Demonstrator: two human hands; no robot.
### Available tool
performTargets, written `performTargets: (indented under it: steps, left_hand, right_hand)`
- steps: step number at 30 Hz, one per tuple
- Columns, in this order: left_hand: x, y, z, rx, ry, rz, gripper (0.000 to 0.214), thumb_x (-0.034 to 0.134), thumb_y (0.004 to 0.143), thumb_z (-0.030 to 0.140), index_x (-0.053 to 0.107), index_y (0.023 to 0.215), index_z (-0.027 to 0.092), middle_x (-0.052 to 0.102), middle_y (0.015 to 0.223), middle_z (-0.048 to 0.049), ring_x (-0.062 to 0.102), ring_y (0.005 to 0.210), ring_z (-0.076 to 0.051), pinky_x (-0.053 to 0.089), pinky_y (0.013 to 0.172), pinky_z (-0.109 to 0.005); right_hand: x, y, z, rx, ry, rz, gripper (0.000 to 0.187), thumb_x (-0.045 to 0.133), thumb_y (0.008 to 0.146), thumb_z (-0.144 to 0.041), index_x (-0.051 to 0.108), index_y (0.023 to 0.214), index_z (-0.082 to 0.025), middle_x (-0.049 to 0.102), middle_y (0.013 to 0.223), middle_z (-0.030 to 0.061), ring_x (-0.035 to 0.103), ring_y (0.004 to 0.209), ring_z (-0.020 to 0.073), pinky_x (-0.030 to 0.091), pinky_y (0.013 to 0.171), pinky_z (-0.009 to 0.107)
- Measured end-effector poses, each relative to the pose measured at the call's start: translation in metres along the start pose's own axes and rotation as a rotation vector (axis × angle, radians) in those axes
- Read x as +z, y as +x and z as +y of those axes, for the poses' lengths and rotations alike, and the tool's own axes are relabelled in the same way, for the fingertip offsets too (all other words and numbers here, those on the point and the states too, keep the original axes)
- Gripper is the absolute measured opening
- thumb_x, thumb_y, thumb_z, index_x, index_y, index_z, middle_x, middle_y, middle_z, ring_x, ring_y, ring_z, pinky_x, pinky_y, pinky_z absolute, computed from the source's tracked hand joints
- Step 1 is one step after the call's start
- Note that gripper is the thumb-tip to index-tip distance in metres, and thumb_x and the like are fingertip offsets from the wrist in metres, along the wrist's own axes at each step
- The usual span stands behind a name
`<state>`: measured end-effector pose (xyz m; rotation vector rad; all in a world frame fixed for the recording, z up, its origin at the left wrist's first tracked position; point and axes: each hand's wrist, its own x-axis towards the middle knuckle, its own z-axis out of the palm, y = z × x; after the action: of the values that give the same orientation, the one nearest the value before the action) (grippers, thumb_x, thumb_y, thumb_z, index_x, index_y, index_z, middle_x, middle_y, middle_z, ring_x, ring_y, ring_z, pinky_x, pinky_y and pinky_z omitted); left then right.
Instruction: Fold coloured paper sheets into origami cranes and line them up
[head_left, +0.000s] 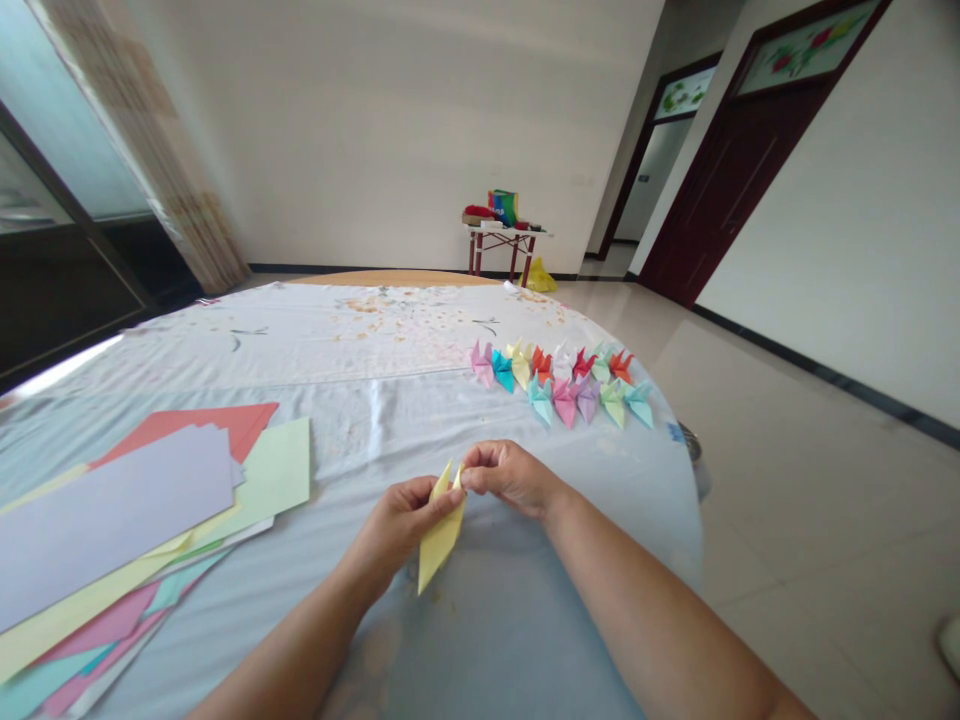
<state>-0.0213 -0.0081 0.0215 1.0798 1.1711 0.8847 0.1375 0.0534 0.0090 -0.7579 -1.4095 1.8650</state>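
My left hand (401, 522) and my right hand (510, 476) both pinch a folded piece of yellow origami paper (439, 535) above the cloth. Its long point hangs down and its upper tips stick up between my fingers. Several finished paper cranes (561, 385) in pink, blue, green, yellow and red stand in rows to the right, beyond my hands. A stack of coloured paper sheets (120, 510) lies to the left of my left hand, with a lilac sheet on top.
A round table covered by a pale floral cloth (360, 345) fills the middle of the view. Beyond it stands a small red-legged table (502, 245) with bags and a yellow plastic bag beneath. Tiled floor lies to the right, with dark wooden doors and a curtained glass door to the left.
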Motion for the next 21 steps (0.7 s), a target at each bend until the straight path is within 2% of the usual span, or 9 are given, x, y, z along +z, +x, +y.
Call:
performTargets:
  steps: [9,13,21]
  left_hand:
    - [-0.0029,0.0023,-0.0028,-0.02,-0.012,-0.001,0.043,0.066,0.059,0.055,0.058,0.063,0.013,0.048,0.05,0.0038,0.039,0.044,-0.007,0.026,0.042,-0.018]
    - [-0.0026,0.0024,-0.0034,-0.019,-0.005,0.002,0.042,0.066,0.059,0.054,0.058,0.063,0.013,0.047,0.05,0.0035,0.039,0.043,-0.006,0.026,0.041,-0.018]
    - [-0.0005,0.0016,-0.0027,-0.047,0.008,0.034,0.044,0.07,0.052,0.055,0.058,0.062,0.014,0.05,0.049,0.0036,0.042,0.042,-0.008,0.029,0.041,-0.019]
  right_hand:
    - [-0.001,-0.004,-0.0055,0.031,-0.088,-0.048,0.022,0.07,0.061,-0.029,0.06,0.073,-0.014,0.053,0.061,-0.0038,0.041,0.055,0.0059,0.03,0.054,0.02]
    - [-0.0011,-0.0034,-0.0042,0.016,-0.104,-0.026,0.023,0.071,0.06,-0.03,0.059,0.07,-0.013,0.057,0.066,-0.0025,0.047,0.06,0.0073,0.035,0.059,0.021]
    - [-0.0015,-0.0032,-0.0015,0.045,-0.149,0.011,0.026,0.073,0.057,-0.032,0.06,0.067,-0.013,0.057,0.062,-0.0031,0.047,0.056,0.0072,0.035,0.058,0.021]
